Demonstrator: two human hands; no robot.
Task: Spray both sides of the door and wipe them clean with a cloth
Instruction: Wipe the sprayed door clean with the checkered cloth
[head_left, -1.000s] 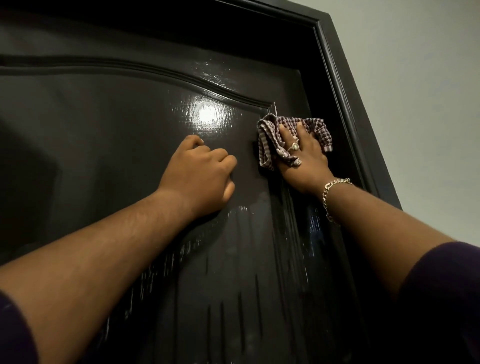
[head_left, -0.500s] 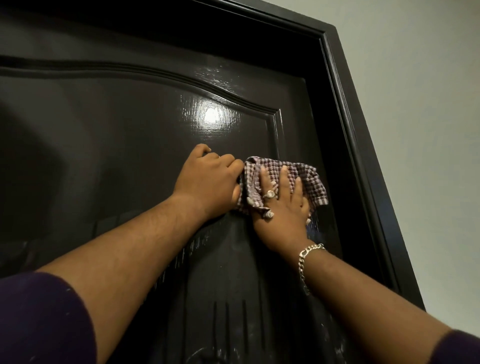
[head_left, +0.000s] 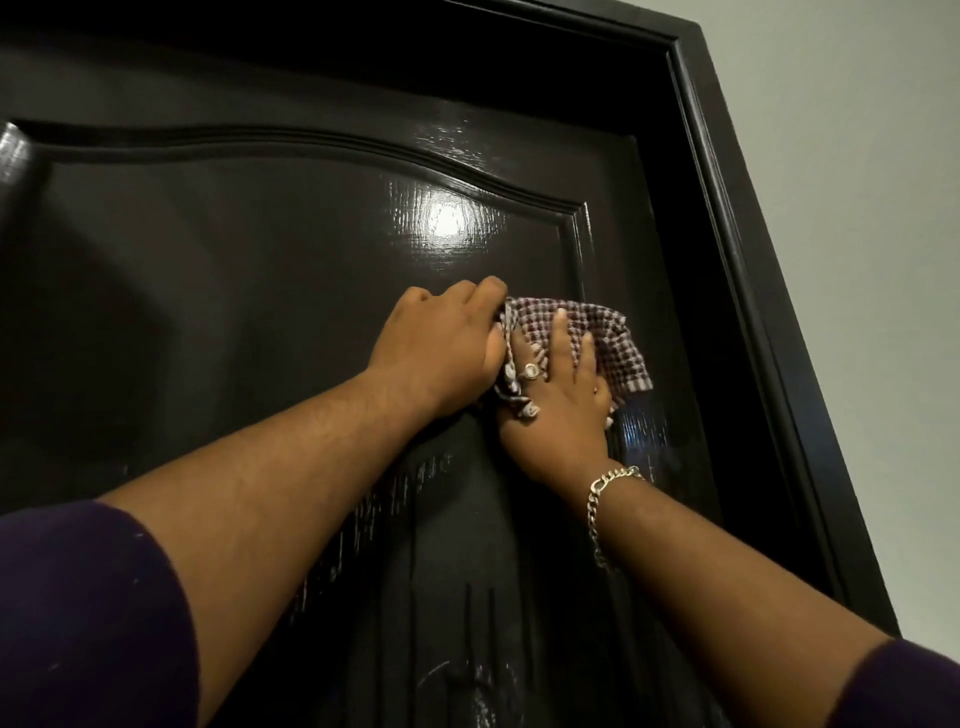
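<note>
1. At the upper right of the dark, glossy door (head_left: 260, 291), both hands meet just below the curved moulding of its raised panel.
2. The right hand (head_left: 558, 400) lies flat on a checked cloth (head_left: 597, 332), fingers straight and spread, pressing it against the door face. The cloth is a maroon and white weave, bunched under the palm, with its right corner sticking out past the fingers.
3. The left hand (head_left: 441, 348) is curled into a loose fist resting against the door, its knuckles touching the cloth's left edge. Whether its fingers pinch the cloth or only butt up against it cannot be told.
4. The two hands are together, side by side and touching.
5. Two rings (head_left: 530, 371) sit on the right hand, and a silver chain bracelet (head_left: 602, 499) hangs round that wrist.
6. Dark purple sleeves (head_left: 88, 613) cover both upper arms at the near edge of the view.
7. Wet streaks and drips run down the door panel below the hands, near the bottom of the view; a bright glare spot sits on the panel above them.
8. The black door frame (head_left: 727, 208) runs down the right side, with a pale grey wall (head_left: 857, 208) beyond it.
9. No brand, label or writing can be read anywhere on the door, cloth or clothing.
</note>
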